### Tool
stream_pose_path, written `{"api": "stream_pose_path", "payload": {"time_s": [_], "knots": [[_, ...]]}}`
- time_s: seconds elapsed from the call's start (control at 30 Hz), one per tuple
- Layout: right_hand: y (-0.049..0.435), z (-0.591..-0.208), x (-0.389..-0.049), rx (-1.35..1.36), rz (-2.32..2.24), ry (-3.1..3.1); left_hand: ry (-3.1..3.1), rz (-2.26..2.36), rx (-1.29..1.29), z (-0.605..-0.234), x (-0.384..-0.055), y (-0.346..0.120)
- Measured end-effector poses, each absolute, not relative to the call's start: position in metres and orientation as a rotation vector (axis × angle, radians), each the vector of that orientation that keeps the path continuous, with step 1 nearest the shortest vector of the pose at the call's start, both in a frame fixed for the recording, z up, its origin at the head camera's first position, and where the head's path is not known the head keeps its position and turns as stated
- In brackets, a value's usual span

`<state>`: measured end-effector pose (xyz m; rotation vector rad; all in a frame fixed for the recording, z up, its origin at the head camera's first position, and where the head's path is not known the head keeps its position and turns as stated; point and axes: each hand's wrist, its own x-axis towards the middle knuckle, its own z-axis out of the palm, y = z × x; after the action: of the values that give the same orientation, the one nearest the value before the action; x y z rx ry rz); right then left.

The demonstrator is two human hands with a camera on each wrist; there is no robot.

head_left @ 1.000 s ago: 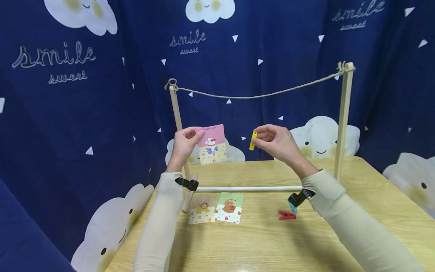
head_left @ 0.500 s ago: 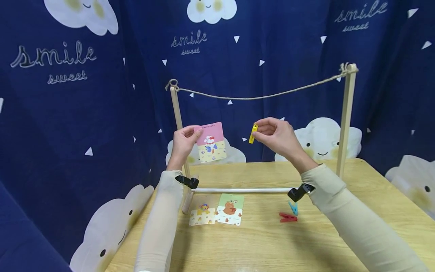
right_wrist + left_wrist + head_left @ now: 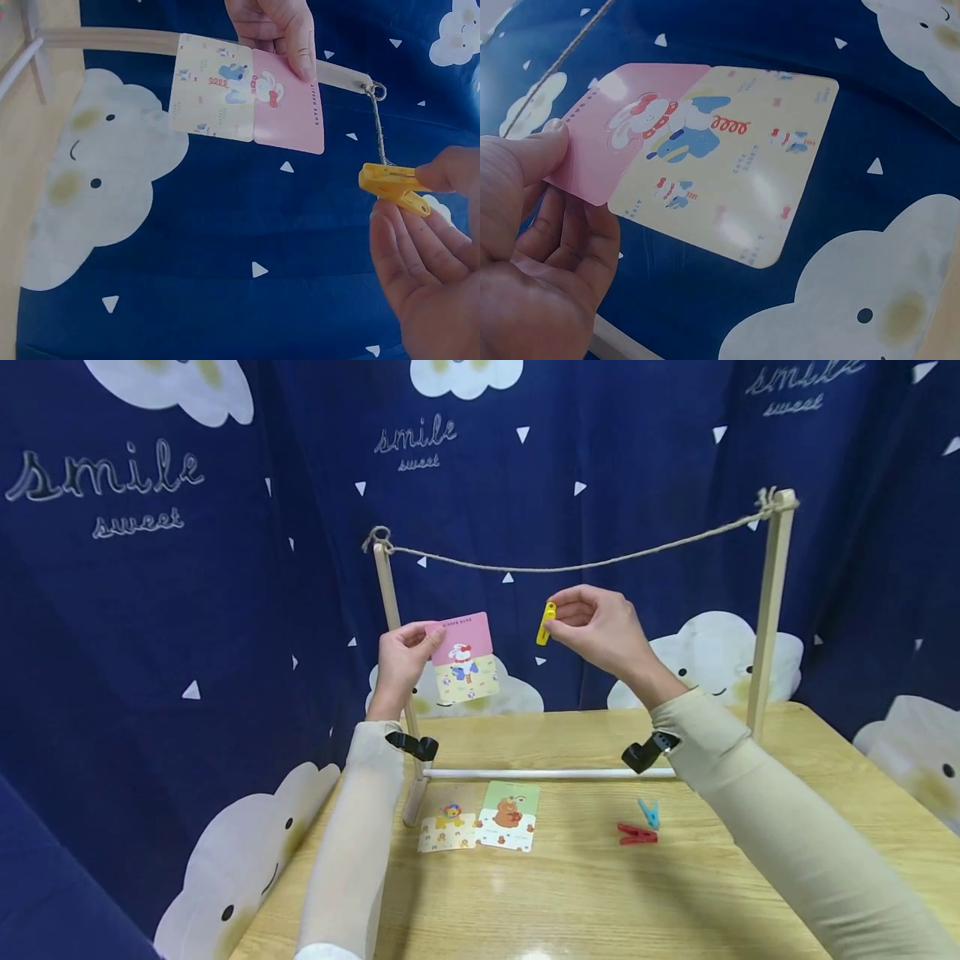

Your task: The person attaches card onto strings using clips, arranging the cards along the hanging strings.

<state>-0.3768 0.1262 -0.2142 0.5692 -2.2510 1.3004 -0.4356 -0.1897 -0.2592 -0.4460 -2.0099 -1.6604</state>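
I am pinching rabbit card (image 3: 474, 681) in left grip (image 3: 402, 658), mid-frame; right grip (image 3: 600, 631) is holding yellow clip (image 3: 545, 624) to its right, apart. Both are hovering below sagging rope (image 3: 536, 570). Judged step: pairing card with clip; next move is likely calling for raising card edge to rope, spreading clip. Left post (image 3: 387, 585) is standing behind left grip, possibly limiting travel. Lion card (image 3: 447, 837), bear card (image 3: 509, 816), red clip (image 3: 637, 834), blue clip (image 3: 650, 814) are lying on tabletop (image 3: 555, 893), lower frame.

Bright, even light; soft shadows on table (image 3: 562, 893); white glare on held card (image 3: 697, 161); wrist views duller, lettering (image 3: 746, 160) apparently blurred.
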Motion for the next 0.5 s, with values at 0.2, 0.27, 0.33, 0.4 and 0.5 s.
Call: {"api": "stream_pose_path", "payload": {"time_s": [0.2,0.27,0.33,0.4,0.5], "knots": [[0.116,-0.200,-0.383,0.590,1.264,-2.250,-1.988,-1.667,-0.446,-0.253,-0.440,-0.188],[0.114,-0.195,-0.384,0.598,1.256,-2.251,-1.972,-1.675,-0.453,-0.251,-0.442,-0.188],[0.111,-0.191,-0.386,0.607,1.252,-2.245,-1.961,-1.684,-0.456,-0.249,-0.444,-0.187],[0.109,-0.188,-0.388,0.614,1.251,-2.234,-1.960,-1.697,-0.464,-0.248,-0.446,-0.187],[0.107,-0.186,-0.389,0.614,1.262,-2.223,-1.970,-1.709,-0.466,-0.245,-0.447,-0.187]]}}
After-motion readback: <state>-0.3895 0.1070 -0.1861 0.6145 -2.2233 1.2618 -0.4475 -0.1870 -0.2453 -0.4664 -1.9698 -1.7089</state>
